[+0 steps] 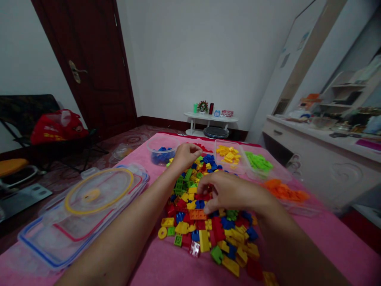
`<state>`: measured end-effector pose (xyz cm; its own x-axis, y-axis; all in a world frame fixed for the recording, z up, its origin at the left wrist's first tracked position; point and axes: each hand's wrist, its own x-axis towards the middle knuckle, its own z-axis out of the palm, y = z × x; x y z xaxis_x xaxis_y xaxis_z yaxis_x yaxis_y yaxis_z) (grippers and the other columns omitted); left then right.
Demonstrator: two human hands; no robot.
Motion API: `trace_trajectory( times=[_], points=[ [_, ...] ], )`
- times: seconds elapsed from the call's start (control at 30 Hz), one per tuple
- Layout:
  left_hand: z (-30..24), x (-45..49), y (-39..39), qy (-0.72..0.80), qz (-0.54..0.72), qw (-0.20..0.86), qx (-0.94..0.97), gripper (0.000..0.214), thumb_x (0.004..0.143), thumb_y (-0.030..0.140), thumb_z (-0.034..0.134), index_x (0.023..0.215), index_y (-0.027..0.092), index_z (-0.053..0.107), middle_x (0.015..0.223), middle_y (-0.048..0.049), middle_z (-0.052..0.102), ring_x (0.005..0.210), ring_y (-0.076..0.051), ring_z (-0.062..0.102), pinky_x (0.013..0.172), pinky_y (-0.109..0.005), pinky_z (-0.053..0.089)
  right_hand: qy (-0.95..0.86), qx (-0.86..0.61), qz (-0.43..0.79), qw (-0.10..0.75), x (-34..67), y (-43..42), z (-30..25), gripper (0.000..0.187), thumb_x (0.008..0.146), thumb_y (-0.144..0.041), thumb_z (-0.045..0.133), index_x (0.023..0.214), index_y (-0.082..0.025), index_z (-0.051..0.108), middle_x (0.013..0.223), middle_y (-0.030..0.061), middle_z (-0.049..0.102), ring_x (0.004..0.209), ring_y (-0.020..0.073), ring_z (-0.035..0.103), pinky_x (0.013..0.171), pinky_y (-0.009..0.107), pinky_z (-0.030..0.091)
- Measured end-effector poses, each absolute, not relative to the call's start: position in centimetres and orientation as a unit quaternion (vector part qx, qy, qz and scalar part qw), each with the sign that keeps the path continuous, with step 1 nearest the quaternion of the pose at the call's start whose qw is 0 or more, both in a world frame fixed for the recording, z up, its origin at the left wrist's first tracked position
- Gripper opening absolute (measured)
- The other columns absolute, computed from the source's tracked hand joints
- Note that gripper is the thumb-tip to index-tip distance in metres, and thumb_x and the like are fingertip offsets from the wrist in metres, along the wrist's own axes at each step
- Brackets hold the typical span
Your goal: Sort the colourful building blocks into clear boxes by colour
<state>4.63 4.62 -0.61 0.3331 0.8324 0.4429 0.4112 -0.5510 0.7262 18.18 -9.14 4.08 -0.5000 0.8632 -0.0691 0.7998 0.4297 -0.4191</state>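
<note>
A heap of red, yellow, blue and green toy bricks (205, 230) lies on the pink table (166, 266). My left hand (186, 155) is curled shut above the far side of the heap, beside a clear tub of blue bricks (162, 153); what its fingers hold is hidden. My right hand (229, 192) rests on the middle of the heap, fingers pinched around a red brick (202, 196). Just under the fingertips lies an orange brick (198, 214).
Clear tubs hold yellow bricks (228, 154), green bricks (258, 162) and orange bricks (284, 191) at the far right. Stacked clear lids (83, 206) lie on the left. A dark door, a chair with a red bag (56, 125) and a white dresser (321, 159) surround the table.
</note>
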Motion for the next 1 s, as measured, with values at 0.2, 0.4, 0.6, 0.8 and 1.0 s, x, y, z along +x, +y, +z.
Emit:
trace_trajectory(
  times=[0.2, 0.4, 0.6, 0.8, 1.0],
  points=[
    [-1.3, 3.4, 5.1, 0.384, 0.454, 0.288, 0.750, 0.025, 0.073, 0.030, 0.055, 0.082, 0.011, 0.069, 0.075, -0.0049, 0.068, 0.067, -0.013, 0.060, 0.061, -0.021, 0.043, -0.866, -0.490, 0.095, 0.015, 16.1, -9.9, 2.0, 0.047, 0.050, -0.042, 0.076, 0.094, -0.026, 0.064, 0.089, -0.0003, 0.065, 0.077, 0.0183, 0.056, 0.061, 0.026, 0.034],
    [0.1, 1.4, 4.5, 0.427, 0.293, 0.215, 0.828, 0.024, 0.069, 0.033, 0.058, 0.074, 0.013, 0.070, 0.064, -0.0040, 0.066, 0.058, -0.013, 0.056, 0.052, -0.021, 0.037, -0.814, -0.575, 0.032, 0.078, 17.6, -7.6, 1.9, 0.033, 0.062, -0.037, 0.070, 0.092, -0.026, 0.064, 0.096, 0.0018, 0.064, 0.084, 0.0191, 0.057, 0.066, 0.027, 0.037],
    [3.2, -0.1, 1.8, 0.487, -0.005, 0.121, 0.865, 0.032, 0.054, 0.042, 0.071, 0.075, 0.018, 0.071, 0.060, -0.0046, 0.066, 0.052, -0.015, 0.056, 0.051, -0.023, 0.038, -0.731, -0.671, 0.122, 0.019, 22.2, -7.6, 3.8, 0.025, 0.065, -0.042, 0.066, 0.073, -0.019, 0.061, 0.064, 0.0039, 0.063, 0.057, 0.0160, 0.057, 0.053, 0.025, 0.036],
    [3.3, 1.8, -0.3, 0.475, -0.137, 0.151, 0.856, 0.043, 0.054, 0.028, 0.072, 0.094, 0.015, 0.068, 0.072, -0.0073, 0.070, 0.052, -0.017, 0.059, 0.050, -0.024, 0.043, -0.635, -0.696, 0.331, -0.049, 23.7, -8.3, 2.5, 0.025, 0.068, -0.037, 0.063, 0.081, -0.017, 0.054, 0.046, -0.0020, 0.054, 0.038, 0.0117, 0.048, 0.042, 0.022, 0.035],
    [3.0, 2.2, -0.2, 0.423, -0.091, 0.038, 0.901, 0.041, 0.055, 0.020, 0.064, 0.095, 0.019, 0.068, 0.091, -0.0083, 0.069, 0.079, -0.022, 0.063, 0.064, -0.026, 0.047, -0.750, -0.640, 0.165, -0.044, 22.9, -7.9, 3.2, 0.023, 0.059, -0.020, 0.063, 0.081, -0.018, 0.061, 0.069, 0.0001, 0.061, 0.056, 0.0108, 0.053, 0.047, 0.019, 0.033]
  ],
)
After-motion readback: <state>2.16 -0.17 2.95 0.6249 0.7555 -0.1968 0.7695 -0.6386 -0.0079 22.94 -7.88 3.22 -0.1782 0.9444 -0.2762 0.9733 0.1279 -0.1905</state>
